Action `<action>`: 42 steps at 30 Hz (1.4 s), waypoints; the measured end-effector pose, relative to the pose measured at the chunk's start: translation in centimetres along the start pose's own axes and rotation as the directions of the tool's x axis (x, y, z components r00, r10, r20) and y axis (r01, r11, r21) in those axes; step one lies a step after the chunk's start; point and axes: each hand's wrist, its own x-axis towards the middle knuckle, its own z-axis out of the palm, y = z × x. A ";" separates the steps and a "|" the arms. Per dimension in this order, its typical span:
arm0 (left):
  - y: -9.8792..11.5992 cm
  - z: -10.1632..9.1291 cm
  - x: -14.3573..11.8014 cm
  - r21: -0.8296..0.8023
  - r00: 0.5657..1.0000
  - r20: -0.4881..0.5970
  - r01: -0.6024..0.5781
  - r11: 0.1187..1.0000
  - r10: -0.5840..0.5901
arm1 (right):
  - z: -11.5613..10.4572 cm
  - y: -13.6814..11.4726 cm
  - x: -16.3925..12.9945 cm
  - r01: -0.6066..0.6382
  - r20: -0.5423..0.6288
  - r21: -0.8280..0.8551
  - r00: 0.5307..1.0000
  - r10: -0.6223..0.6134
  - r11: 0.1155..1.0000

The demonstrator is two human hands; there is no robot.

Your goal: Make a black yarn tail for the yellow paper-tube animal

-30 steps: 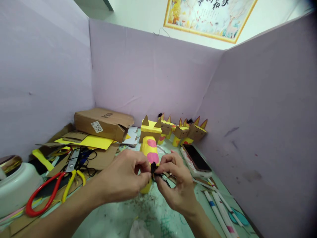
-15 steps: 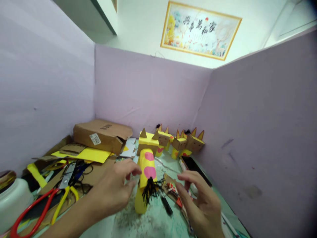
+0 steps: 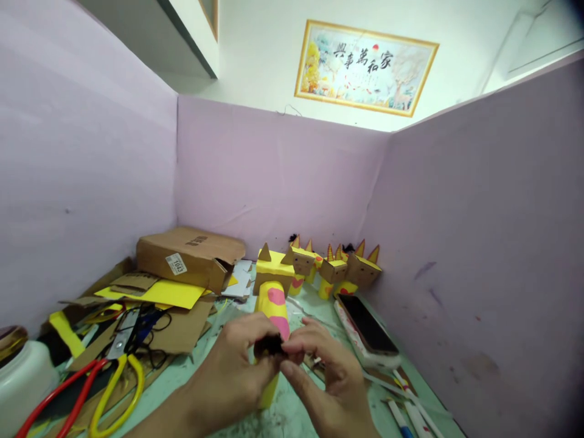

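- Left hand (image 3: 237, 371) and right hand (image 3: 326, 377): brought back together at the near end of the yellow paper-tube animal figure with pink spots (image 3: 274, 310); half a second earlier both were spread open and apart from it.
- Tuft of black yarn strands (image 3: 270, 345): pinched between thumb and fingertips of both hands, each grip clenched on it; half a second earlier it hung loose as a splayed tail at the figure's near end, now compressed to a small dark clump.
- Figure position: standing on the pale green surface (image 3: 214, 380), near end hidden behind the hands, square yellow head with brown cardboard ears pointing away toward the lilac partition wall (image 3: 274, 176).
- Judgement: renewed pinch points to the tuft being pressed or shaped at its mounting point; whether it is already fixed cannot be told.
- Behind the figure: row of similar small yellow and brown cardboard animals (image 3: 335, 267) against the wall.
- Right of the hands: dark-screened phone (image 3: 367, 331) lying flat, white marker pens (image 3: 410, 413) nearer the edge.
- Left of the hands: red-handled scissors (image 3: 59, 392) and yellow-handled pliers (image 3: 118, 383) on cardboard scraps, brown cardboard box (image 3: 191, 258) beyond, white plastic jar (image 3: 18, 383) at the far left.
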 end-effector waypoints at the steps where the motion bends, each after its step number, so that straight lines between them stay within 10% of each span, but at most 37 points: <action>1: 0.0 0.0 0.2 -0.033 0.999 -0.014 0.041 0.999 -0.041 | -0.1 -0.4 0.5 -0.035 -0.001 0.029 0.999 0.035 0.999; 12: -0.9 0.5 1.9 -0.076 0.966 -0.016 0.255 0.964 -0.257 | -1.1 1.4 1.5 -0.541 -0.021 0.208 0.831 0.557 0.815; 22: 0.6 -0.1 1.1 -0.060 0.975 -0.007 0.220 0.974 -0.221 | 0.5 -0.2 1.0 -0.397 0.012 0.052 0.918 0.396 0.917; 35: -0.5 -0.6 1.9 -0.110 0.946 -0.077 0.306 0.946 -0.315 | -2.0 -0.2 4.9 -0.592 0.249 -0.073 0.769 0.589 0.803; 42: -0.5 -0.5 1.5 -0.076 0.957 -0.094 0.266 0.961 -0.273 | -0.5 -0.7 4.2 -0.519 0.260 -0.020 0.823 0.506 0.854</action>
